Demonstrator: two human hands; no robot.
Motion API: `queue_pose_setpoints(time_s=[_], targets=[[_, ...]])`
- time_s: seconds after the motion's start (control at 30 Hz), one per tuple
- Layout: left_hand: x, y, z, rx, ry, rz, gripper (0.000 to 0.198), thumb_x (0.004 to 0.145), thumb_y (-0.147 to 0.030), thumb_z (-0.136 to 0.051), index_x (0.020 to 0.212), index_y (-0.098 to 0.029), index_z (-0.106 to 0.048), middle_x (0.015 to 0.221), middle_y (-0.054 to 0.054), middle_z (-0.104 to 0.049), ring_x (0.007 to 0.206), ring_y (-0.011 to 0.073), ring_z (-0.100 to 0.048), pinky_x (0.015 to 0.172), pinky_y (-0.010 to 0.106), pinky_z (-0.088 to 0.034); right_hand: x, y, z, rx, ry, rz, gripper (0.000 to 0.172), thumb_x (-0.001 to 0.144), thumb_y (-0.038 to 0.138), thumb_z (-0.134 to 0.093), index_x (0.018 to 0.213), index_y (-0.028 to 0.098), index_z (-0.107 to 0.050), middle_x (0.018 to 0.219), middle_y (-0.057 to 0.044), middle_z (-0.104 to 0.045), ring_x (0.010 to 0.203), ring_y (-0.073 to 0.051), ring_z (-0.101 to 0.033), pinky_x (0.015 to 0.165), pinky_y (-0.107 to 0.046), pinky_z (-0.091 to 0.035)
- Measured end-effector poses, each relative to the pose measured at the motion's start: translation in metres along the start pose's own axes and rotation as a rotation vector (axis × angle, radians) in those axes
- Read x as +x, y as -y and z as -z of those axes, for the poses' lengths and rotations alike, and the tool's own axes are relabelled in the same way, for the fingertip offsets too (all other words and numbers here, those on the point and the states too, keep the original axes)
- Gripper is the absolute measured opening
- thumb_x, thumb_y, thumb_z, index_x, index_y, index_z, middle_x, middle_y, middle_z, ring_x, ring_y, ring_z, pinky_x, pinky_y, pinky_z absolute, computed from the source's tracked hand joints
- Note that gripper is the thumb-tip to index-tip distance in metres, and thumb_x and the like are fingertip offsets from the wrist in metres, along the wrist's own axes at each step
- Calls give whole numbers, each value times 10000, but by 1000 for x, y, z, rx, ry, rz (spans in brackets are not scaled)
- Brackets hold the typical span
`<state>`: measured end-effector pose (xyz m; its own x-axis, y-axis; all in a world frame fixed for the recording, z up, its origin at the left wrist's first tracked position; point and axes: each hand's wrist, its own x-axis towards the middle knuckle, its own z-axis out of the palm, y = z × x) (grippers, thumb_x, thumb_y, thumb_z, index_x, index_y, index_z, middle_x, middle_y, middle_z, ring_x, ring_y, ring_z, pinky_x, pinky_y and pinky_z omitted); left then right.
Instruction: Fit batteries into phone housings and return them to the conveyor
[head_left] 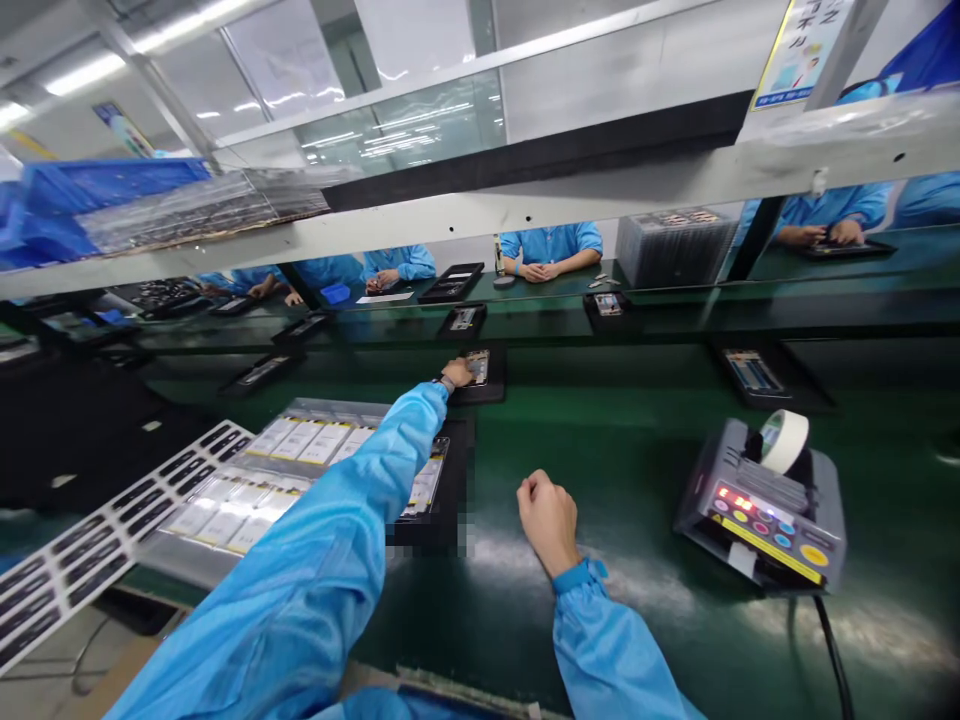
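While the right hand [549, 512] is fisted, the left hand [457, 373] touches a device [480, 368], grip unclear.

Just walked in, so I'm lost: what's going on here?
The left hand is at a device in a black tray; its grip is too small to make out. The right hand, curled shut, is over the bench, showing nothing in it. A tape dispenser stands to its right; white packs lie left of the left sleeve.

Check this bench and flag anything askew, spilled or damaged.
The white sheet with black strips, left of the clear tray, lies slanted and seems to jut past the edge of the green bench, so it looks askew. No spill or damage stands out.
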<state>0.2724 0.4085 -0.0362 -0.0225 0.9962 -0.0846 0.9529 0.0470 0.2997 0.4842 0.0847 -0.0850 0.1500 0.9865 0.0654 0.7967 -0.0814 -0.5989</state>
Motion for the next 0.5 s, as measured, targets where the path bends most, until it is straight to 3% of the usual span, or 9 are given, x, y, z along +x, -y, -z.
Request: queue_pose_setpoints(time_s=[0.17,0.5], targets=[[-13,2,-21,62,-20,-15,467,995,-453,-645,1365,-169,-619,1460,138,-567,1388,325,-503,1187,604,-366,0,-2,1,-1,8,3,179,1016,221,-553,905,189,-689,728,-37,-702,664,-175,-625,593,-308,-175],[-12,4,-28,2,-139,68,525,980,-518,-630,1367,-164,-609,1410,155,-596,1326,324,-540,1132,549,-416,2,-10,-6,38,-22,49,146,977,189,-571,889,190,-688,658,9,-633,639,-141,-580,597,-290,-203]])
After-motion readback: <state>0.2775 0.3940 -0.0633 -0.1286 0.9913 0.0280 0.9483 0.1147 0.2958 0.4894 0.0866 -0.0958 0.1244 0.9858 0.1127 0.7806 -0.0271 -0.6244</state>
